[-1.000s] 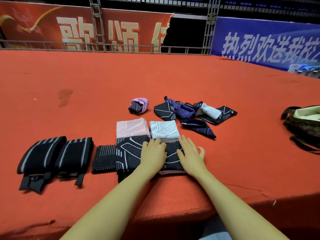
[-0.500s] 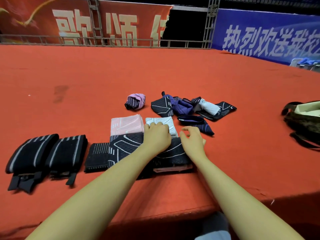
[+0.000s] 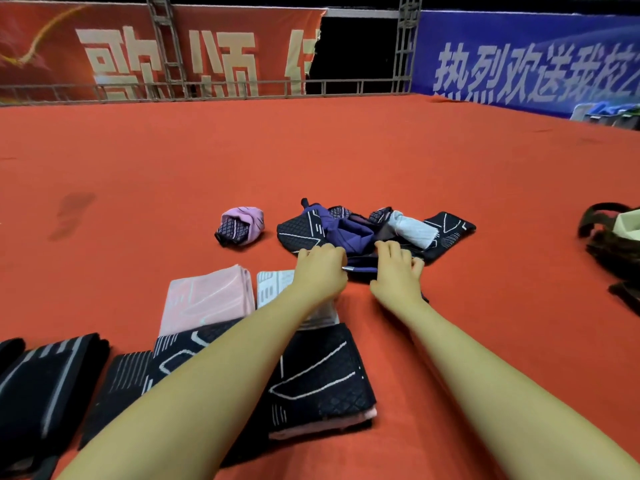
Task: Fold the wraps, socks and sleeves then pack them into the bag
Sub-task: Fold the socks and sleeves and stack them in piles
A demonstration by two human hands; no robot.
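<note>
Both my hands reach to the near edge of a heap of unfolded socks and sleeves (image 3: 346, 230). My left hand (image 3: 320, 271) and my right hand (image 3: 398, 273) curl their fingers onto a dark navy sock (image 3: 362, 270) lying between them. Nearer to me lie a folded black patterned sleeve (image 3: 322, 379), a folded pink sleeve (image 3: 207, 299) and a folded white sleeve (image 3: 273, 285), the last partly hidden by my left arm. Folded black wraps with grey stripes (image 3: 45, 382) lie at the near left. The camouflage bag (image 3: 616, 237) sits at the right edge.
A rolled pink and purple sock (image 3: 240, 225) lies left of the heap, and a white sock (image 3: 412, 230) rests on it. Everything lies on a red carpeted platform (image 3: 311, 157) whose front edge is just below my arms. Metal railings and banners stand far behind.
My hands left the folded black sleeve and moved forward past the white sleeve to the navy sock at the heap's near edge. The camera came closer.
</note>
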